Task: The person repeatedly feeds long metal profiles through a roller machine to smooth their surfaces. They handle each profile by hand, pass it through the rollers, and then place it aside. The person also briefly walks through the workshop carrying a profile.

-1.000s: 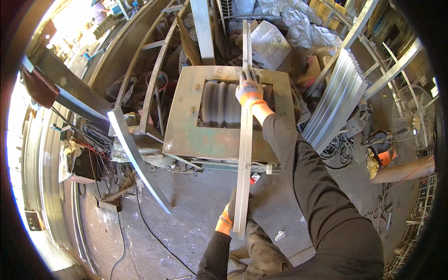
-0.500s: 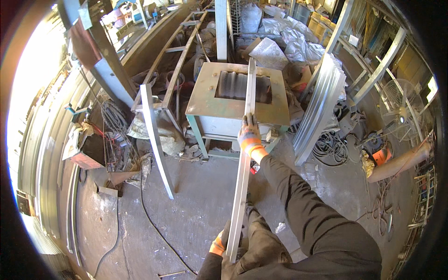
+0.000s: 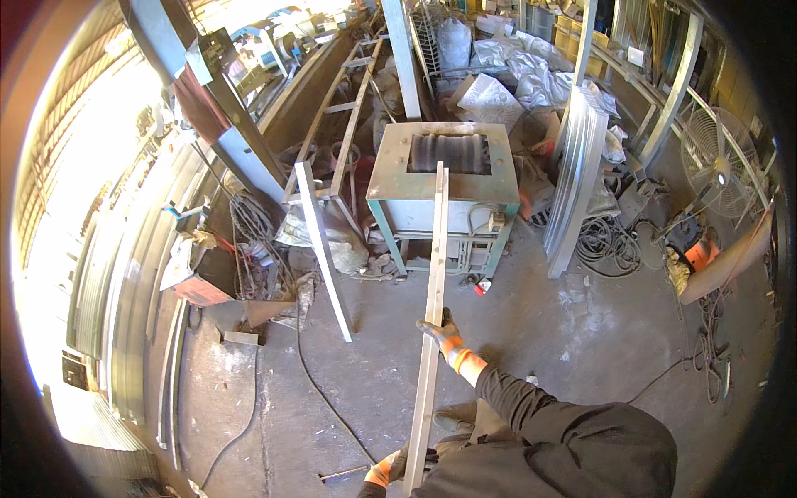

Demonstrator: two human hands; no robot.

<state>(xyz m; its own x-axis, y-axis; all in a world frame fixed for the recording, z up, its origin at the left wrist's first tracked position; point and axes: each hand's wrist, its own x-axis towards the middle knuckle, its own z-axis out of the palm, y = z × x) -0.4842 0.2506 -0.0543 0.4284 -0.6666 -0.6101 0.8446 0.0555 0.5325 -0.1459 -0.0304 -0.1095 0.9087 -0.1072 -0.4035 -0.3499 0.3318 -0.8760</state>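
Head view: long, narrow, pale metal strip [image 3: 432,315], straight.

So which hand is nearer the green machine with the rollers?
Right. The right hand grips the metal strip partway toward the green machine; the left hand holds its near end.

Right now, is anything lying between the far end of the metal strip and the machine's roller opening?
Nothing visible does. The metal strip, held by the right hand and left hand, already rests its far end on the green machine top, just short of the rollers.
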